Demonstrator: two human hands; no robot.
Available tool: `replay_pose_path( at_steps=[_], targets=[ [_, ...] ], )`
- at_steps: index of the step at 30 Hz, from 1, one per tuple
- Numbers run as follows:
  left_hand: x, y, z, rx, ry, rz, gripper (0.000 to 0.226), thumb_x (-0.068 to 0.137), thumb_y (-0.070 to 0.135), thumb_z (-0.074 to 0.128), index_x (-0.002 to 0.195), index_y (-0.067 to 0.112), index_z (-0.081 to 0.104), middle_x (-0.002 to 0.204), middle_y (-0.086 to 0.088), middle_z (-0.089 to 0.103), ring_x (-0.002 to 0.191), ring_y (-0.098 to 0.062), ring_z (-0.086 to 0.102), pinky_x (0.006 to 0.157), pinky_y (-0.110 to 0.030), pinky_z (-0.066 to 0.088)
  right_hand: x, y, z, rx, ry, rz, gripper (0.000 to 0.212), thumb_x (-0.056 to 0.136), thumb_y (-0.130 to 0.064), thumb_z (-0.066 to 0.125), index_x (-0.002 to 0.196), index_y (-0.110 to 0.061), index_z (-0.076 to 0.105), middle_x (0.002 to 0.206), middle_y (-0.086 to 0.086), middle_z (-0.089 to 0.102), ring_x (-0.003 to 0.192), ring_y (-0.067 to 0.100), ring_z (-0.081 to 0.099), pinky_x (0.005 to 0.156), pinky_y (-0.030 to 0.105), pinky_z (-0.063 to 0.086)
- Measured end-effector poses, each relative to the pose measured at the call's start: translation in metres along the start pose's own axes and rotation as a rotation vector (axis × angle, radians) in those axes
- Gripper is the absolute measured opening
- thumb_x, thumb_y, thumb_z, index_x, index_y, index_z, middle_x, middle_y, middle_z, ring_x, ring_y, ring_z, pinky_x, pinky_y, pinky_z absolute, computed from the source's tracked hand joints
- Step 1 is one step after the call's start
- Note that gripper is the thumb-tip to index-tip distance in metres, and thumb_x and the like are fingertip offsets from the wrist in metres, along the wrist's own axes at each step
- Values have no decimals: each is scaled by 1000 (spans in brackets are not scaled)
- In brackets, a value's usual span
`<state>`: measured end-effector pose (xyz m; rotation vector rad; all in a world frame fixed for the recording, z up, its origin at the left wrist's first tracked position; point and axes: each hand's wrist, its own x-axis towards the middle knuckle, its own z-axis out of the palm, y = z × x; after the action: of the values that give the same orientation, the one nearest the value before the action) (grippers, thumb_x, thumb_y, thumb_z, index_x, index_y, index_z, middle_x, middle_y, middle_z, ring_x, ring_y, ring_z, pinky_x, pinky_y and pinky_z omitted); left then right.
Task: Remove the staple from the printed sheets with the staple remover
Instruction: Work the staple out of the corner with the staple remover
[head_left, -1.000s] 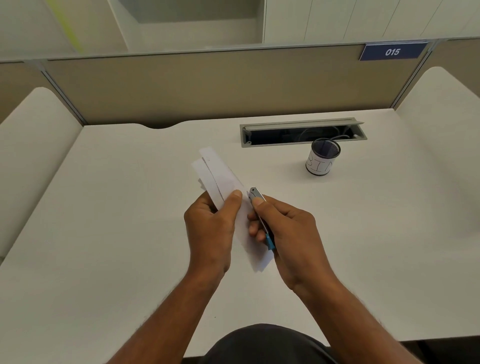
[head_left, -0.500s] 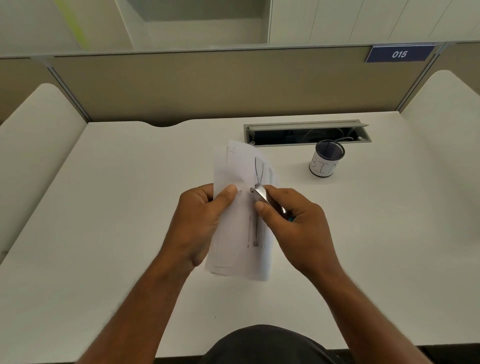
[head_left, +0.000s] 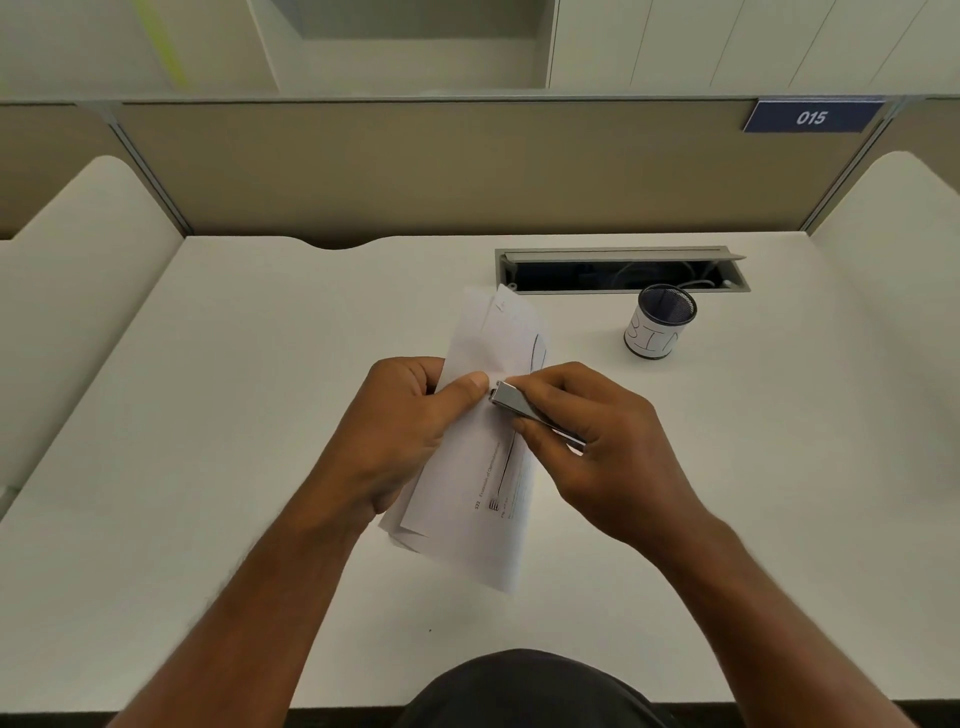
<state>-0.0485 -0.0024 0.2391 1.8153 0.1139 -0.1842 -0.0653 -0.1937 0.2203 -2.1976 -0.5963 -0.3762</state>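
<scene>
Chromed metal catches the light where the staple remover (head_left: 524, 408) meets the paper: its nose sits against the printed sheets (head_left: 483, 467) just beside the left thumb tip, and the staple itself is too small to make out, presumably under or right at that nose. The left hand (head_left: 410, 431) holds the sheets up off the white desk (head_left: 208, 467), thumb pressed on the front face and fingers curled behind, pinching the stack close to the working spot. The right hand (head_left: 597, 441) is wrapped round the remover, thumb and forefinger clamped along its body. The step in hand looks like seating the tip under the staple's crown. To do it well, the left thumb should pin the paper as near the staple as it can without sitting in the tool's path, so the sheets stay taut and do not buckle. The nose wants to slide in flat and shallow along the page, not dig down, or the corner may tear. Once under, a steady lever or squeeze, not a jerk, should open the legs cleanly. The mesh pen cup (head_left: 660, 327) labelled as a bin stands well apart on the right, a likely place for the freed staple.
</scene>
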Motion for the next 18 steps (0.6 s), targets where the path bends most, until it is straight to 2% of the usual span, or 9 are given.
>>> replay_pose_path(
  at_steps=[3, 6, 8, 11, 13, 15, 18],
  targets=[
    [0, 0, 1, 31, 27, 17, 25, 94, 31, 67, 82, 11, 76, 78, -4, 77, 67, -20, 71, 64, -36, 59, 1, -1, 0, -15, 6, -10, 30, 93, -14, 66, 122, -17, 70, 109, -3, 67, 96, 14, 65, 79, 30, 54],
    [-1, 1, 3, 36, 48, 24, 25, 94, 32, 67, 81, 11, 76, 80, -8, 77, 71, -29, 72, 70, -45, 61, 1, -2, 1, -5, 36, 1, 30, 93, -14, 67, 123, -16, 70, 109, -3, 68, 97, 13, 65, 79, 28, 54],
    [-3, 3, 5, 39, 66, 25, 26, 94, 31, 67, 83, 10, 76, 82, -9, 77, 76, -34, 73, 72, -46, 61, -1, -3, 3, 16, 57, 20, 29, 93, -14, 67, 122, -14, 70, 109, -2, 68, 97, 13, 65, 79, 28, 55],
    [-3, 4, 9, 54, 103, 55, 28, 94, 31, 65, 84, 8, 75, 82, -11, 76, 74, -31, 73, 70, -48, 61, -3, -4, 4, 25, 97, 42, 28, 93, -14, 68, 121, -14, 71, 106, -3, 69, 95, 10, 65, 79, 26, 55],
    [-4, 3, 12, 77, 143, 82, 29, 96, 32, 64, 84, 8, 75, 81, -9, 76, 72, -28, 71, 68, -44, 61, -4, -7, 5, 26, 135, 57, 28, 92, -13, 69, 119, -15, 71, 103, -4, 69, 93, 6, 63, 78, 20, 53],
    [-5, 2, 15, 100, 181, 104, 30, 97, 34, 61, 84, 11, 74, 82, -4, 75, 73, -26, 71, 67, -39, 60, -5, -10, 6, 12, 144, 74, 28, 92, -16, 69, 120, -17, 71, 101, -5, 68, 90, 4, 61, 77, 13, 50],
    [-8, 1, 21, 83, 222, 130, 31, 97, 35, 61, 81, 12, 73, 79, -4, 74, 72, -25, 69, 66, -40, 60, -6, -13, 11, -22, 149, 96, 26, 94, -21, 65, 119, -18, 71, 97, -6, 67, 87, 4, 59, 75, 10, 48]
  ],
)
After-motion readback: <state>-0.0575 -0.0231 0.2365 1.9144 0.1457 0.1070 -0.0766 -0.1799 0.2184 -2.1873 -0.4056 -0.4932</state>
